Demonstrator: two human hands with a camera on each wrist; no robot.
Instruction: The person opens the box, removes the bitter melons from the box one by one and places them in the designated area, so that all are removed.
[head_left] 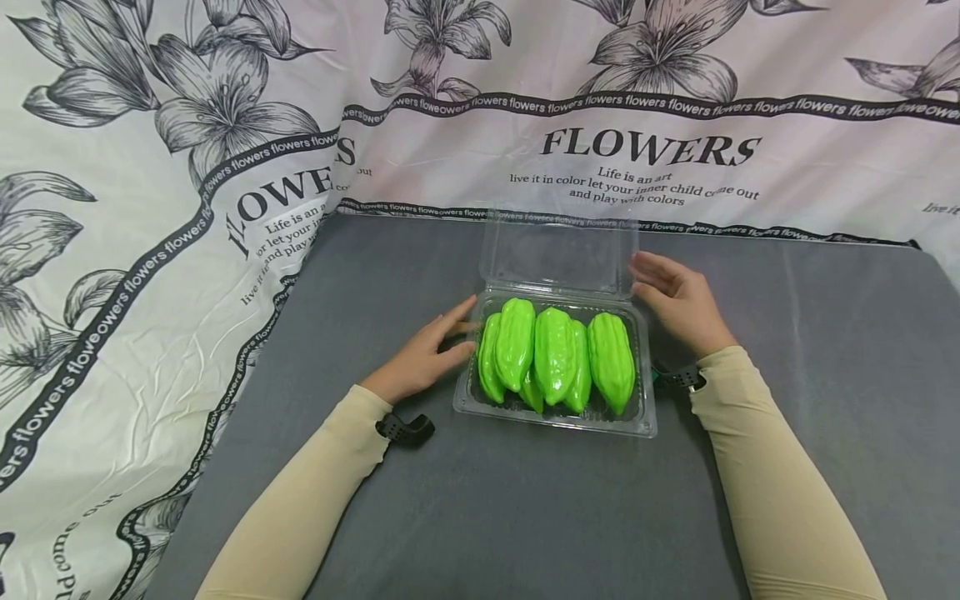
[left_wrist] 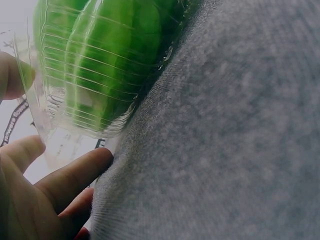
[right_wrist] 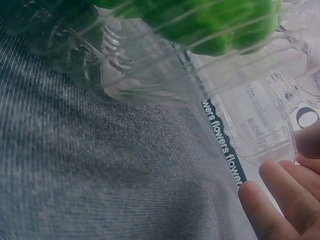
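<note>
A clear plastic clamshell box (head_left: 555, 422) stands on the grey tabletop with its transparent lid (head_left: 558, 254) raised at the far side. Inside lie several bright green, ridged, glossy starfruits (head_left: 555, 354), some partly under others. My left hand (head_left: 420, 354) is at the box's left side; in the left wrist view its fingers (left_wrist: 75, 177) reach out below the rim and the thumb is close to the rim. At the upper right, my right hand (head_left: 682, 300) has its fingertips at the lid's right edge near the hinge, fingers loosely extended. Whether they press on the lid is unclear.
The grey tabletop (head_left: 525, 508) stretches around the box. A white cloth printed with flowers and lettering (head_left: 645, 158) hangs behind it and along the left side. Black bands (head_left: 405, 429) circle both wrists below beige sleeves.
</note>
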